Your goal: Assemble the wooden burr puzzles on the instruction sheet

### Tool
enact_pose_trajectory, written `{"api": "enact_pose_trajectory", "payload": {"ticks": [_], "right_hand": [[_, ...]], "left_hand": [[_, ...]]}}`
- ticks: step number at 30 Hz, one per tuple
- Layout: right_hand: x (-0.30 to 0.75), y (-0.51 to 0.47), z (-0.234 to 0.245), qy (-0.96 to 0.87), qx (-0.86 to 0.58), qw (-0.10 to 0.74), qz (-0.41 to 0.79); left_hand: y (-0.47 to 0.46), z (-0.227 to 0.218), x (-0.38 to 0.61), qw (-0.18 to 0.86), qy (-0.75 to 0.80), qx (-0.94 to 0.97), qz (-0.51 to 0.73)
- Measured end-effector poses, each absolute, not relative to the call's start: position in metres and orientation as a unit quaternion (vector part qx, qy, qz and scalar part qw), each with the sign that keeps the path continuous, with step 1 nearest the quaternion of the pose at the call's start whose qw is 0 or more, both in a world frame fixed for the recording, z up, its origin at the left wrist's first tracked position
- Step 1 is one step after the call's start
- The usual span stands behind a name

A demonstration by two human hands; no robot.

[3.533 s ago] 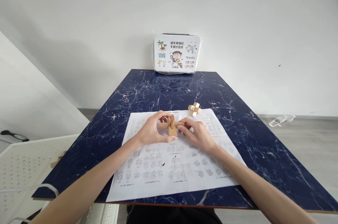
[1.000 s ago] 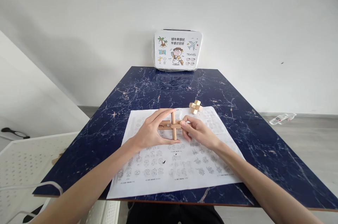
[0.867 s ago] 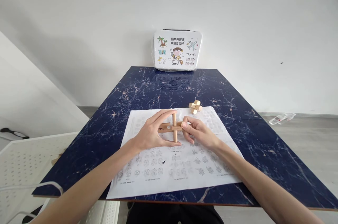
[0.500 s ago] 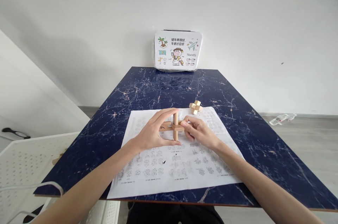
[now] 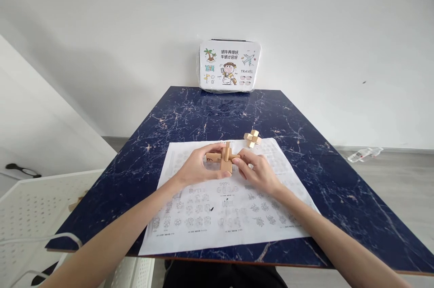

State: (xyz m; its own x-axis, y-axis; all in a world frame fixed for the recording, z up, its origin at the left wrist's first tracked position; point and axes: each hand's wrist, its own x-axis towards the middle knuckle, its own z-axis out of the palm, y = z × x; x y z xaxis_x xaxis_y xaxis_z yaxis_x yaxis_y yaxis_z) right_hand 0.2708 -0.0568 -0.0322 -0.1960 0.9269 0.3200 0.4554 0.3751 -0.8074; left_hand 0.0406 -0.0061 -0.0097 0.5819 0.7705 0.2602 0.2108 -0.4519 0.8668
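Observation:
Between both hands, above the printed sheet, is a wooden interlocking puzzle [image 5: 226,167] made of crossed flat bars. My left hand [image 5: 196,166] curves around its left side, thumb at the lower edge and fingers at the top, gripping it. A bar with a dark mark points left, inside that hand's curve. My right hand [image 5: 256,170] pinches the end of the bar that sticks out to the right. Beyond the right hand, a paler wooden burr puzzle [image 5: 252,139] lies at the sheet's far edge.
The white sheet [image 5: 190,238] with printed diagrams lies on a dark blue marbled table [image 5: 217,118]. A white cartoon case [image 5: 230,65] stands at the back against the wall. Left of the table is a white perforated surface [image 5: 30,215] with a cable. Clear plastic bottles [image 5: 364,154] lie on the floor, right.
The wooden puzzle has been turned between my hands: its upright bar now tilts and a broad flat face shows below. My left fingers have drawn closer together; the right pinch stays.

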Motion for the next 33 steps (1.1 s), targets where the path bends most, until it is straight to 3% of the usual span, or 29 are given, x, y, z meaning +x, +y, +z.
{"api": "enact_pose_trajectory", "payload": {"ticks": [10, 15, 19, 23, 30, 33], "right_hand": [[0.259, -0.061, -0.033, -0.752, -0.466, 0.362, 0.293], [0.264, -0.053, -0.037, -0.672, -0.527, 0.419, 0.308], [0.272, -0.044, -0.045, -0.612, -0.546, 0.466, 0.331], [0.276, -0.038, -0.048, -0.588, -0.538, 0.487, 0.357], [0.274, -0.040, -0.044, -0.575, -0.536, 0.493, 0.372], [0.271, -0.043, -0.041, -0.580, -0.530, 0.494, 0.372]], "left_hand": [[0.009, -0.009, 0.037, 0.424, 0.329, 0.707, 0.461], [0.023, -0.019, 0.030, 0.293, 0.495, 0.679, 0.455], [0.037, -0.039, 0.020, 0.144, 0.512, 0.743, 0.406], [0.045, -0.056, 0.013, 0.087, 0.499, 0.773, 0.382], [0.026, -0.034, 0.027, 0.103, 0.441, 0.794, 0.405], [0.009, -0.015, 0.038, 0.222, 0.398, 0.804, 0.381]]}}
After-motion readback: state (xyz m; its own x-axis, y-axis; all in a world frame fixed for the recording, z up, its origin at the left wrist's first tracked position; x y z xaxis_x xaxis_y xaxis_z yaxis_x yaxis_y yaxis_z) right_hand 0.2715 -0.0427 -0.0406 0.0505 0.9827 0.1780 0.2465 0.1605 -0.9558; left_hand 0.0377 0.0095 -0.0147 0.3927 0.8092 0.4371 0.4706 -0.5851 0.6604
